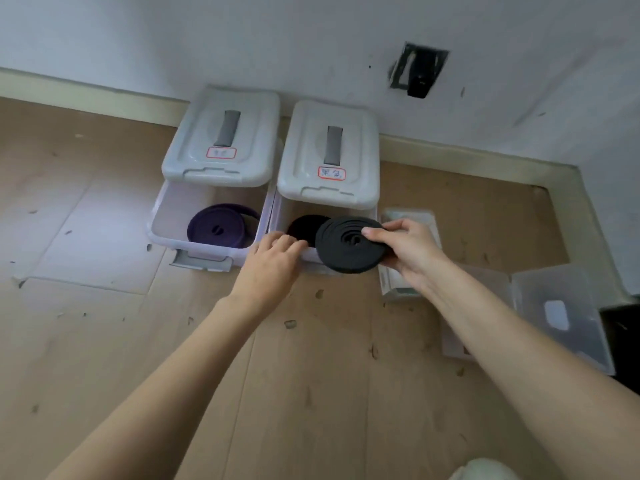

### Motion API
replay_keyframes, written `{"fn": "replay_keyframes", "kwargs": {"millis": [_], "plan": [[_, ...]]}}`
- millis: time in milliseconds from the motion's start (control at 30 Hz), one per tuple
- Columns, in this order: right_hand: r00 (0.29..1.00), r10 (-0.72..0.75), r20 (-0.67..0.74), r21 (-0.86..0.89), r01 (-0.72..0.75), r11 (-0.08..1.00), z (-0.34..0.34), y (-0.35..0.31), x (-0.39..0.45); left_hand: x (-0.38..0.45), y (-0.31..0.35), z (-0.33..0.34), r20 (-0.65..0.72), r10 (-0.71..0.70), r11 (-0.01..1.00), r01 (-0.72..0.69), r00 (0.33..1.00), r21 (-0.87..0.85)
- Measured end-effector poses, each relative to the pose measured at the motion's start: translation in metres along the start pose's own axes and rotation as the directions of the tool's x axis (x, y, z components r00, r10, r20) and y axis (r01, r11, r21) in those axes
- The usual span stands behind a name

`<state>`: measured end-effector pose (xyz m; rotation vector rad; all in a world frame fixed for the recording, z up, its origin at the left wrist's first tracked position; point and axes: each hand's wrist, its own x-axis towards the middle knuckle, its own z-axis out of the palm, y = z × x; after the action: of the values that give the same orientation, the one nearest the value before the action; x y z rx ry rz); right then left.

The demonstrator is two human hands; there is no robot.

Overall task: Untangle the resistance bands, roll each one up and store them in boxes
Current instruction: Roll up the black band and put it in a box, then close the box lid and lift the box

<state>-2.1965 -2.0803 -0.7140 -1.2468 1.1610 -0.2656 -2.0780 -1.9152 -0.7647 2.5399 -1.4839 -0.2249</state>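
Floor by wall, 2 clear boxes side by side, lids tilted back over their rear halves.
L box (pixel 162 233): purple roll (pixel 216 230) lying flat inside.
L hand (pixel 272 263): palm down at front rim of R box (pixel 277 216), fingers loosely bent, gripping nothing visible.
R box: black roll (pixel 301 228) inside, partly hidden.
R hand (pixel 403 252): holds 2nd black roll (pixel 353 244) over R box's front edge, thumb on top, fingers under.
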Motion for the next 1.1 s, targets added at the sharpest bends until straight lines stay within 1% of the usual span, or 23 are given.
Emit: {"fn": "replay_keyframes", "kwargs": {"millis": [67, 133, 267, 333, 400, 433, 467, 533, 567, 633, 700, 733, 767, 800, 833, 867, 900, 967, 1033, 1100], "plan": [[1.000, -0.005, 0.003, -0.007, 0.005, 1.000, 0.009, 0.004, 0.009, 0.003, 0.001, 0.006, -0.047, 0.007, 1.000, -0.007, 0.999, 0.001], [0.999, -0.021, -0.026, 0.003, 0.021, 1.000, 0.018, 0.008, 0.016, -0.003, 0.001, 0.008, -0.087, 0.011, 0.998, -0.016, 0.996, -0.059], [0.997, -0.042, -0.061, 0.008, 0.042, 0.999, 0.025, 0.014, 0.024, -0.032, 0.008, 0.010, -0.036, 0.069, 0.993, -0.072, 0.997, -0.098], [0.994, -0.069, -0.090, -0.056, 0.064, 0.996, 0.026, 0.019, 0.025, -0.037, 0.006, 0.008, -0.037, 0.093, 0.985, -0.098, 0.995, -0.140], [0.978, -0.167, -0.128, -0.200, 0.139, 0.970, 0.026, 0.023, 0.025, -0.036, 0.002, -0.001, -0.048, 0.071, 0.975, -0.079, 0.996, -0.207], [0.967, -0.224, -0.118, -0.277, 0.184, 0.943, 0.028, 0.025, 0.026, -0.033, 0.000, -0.006, -0.071, 0.047, 0.971, -0.062, 0.996, -0.231], [0.961, -0.267, -0.075, -0.355, 0.224, 0.908, 0.032, 0.026, 0.027, -0.031, -0.002, -0.010, -0.103, 0.008, 0.966, -0.034, 0.995, -0.256], [0.955, -0.290, 0.053, -0.504, 0.276, 0.818, 0.045, 0.033, 0.031, -0.026, -0.007, -0.017, -0.129, -0.083, 0.949, 0.038, 0.988, -0.313], [0.957, -0.277, 0.088, -0.549, 0.279, 0.788, 0.052, 0.038, 0.034, -0.026, -0.008, -0.018, -0.109, -0.087, 0.948, 0.048, 0.990, -0.316], [0.971, -0.219, 0.092, -0.566, 0.232, 0.791, 0.062, 0.045, 0.042, -0.029, -0.010, -0.014, -0.062, -0.043, 0.955, 0.023, 0.997, -0.296], [0.978, -0.168, 0.122, -0.561, 0.207, 0.802, 0.069, 0.052, 0.048, -0.033, -0.013, -0.011, -0.055, -0.037, 0.949, 0.018, 0.998, -0.315], [0.977, -0.151, 0.152, -0.587, 0.212, 0.781, 0.072, 0.054, 0.051, -0.035, -0.014, -0.010, -0.063, -0.041, 0.945, 0.018, 0.997, -0.328], [0.972, -0.142, 0.189, -0.653, 0.233, 0.721, 0.073, 0.056, 0.053, -0.037, -0.015, -0.010, -0.074, -0.042, 0.941, 0.015, 0.996, -0.338], [0.964, -0.142, 0.226, -0.754, 0.265, 0.601, 0.073, 0.057, 0.056, -0.037, -0.015, -0.009, -0.080, -0.041, 0.939, 0.011, 0.996, -0.342], [0.955, -0.148, 0.258, -0.843, 0.298, 0.448, 0.072, 0.057, 0.057, -0.037, -0.015, -0.009, -0.082, -0.036, 0.940, 0.006, 0.996, -0.341], [0.944, -0.160, 0.290, -0.889, 0.328, 0.319, 0.071, 0.056, 0.059, -0.037, -0.014, -0.009, -0.081, -0.033, 0.941, 0.003, 0.996, -0.338], [0.930, -0.172, 0.324, -0.903, 0.358, 0.236, 0.070, 0.055, 0.060, -0.037, -0.014, -0.009, -0.080, -0.035, 0.942, 0.007, 0.996, -0.336], [0.899, -0.198, 0.390, -0.893, 0.422, 0.157, 0.067, 0.051, 0.062, -0.037, -0.014, -0.009, -0.075, -0.036, 0.944, 0.009, 0.997, -0.330], [0.878, -0.219, 0.426, -0.875, 0.462, 0.145, 0.064, 0.049, 0.064, -0.037, -0.014, -0.009, -0.076, -0.030, 0.949, 0.004, 0.997, -0.316], [0.877, -0.185, 0.444, -0.871, 0.471, 0.141, 0.062, 0.049, 0.065, -0.038, -0.014, -0.009, -0.083, -0.028, 0.948, 0.000, 0.996, -0.317]]}}
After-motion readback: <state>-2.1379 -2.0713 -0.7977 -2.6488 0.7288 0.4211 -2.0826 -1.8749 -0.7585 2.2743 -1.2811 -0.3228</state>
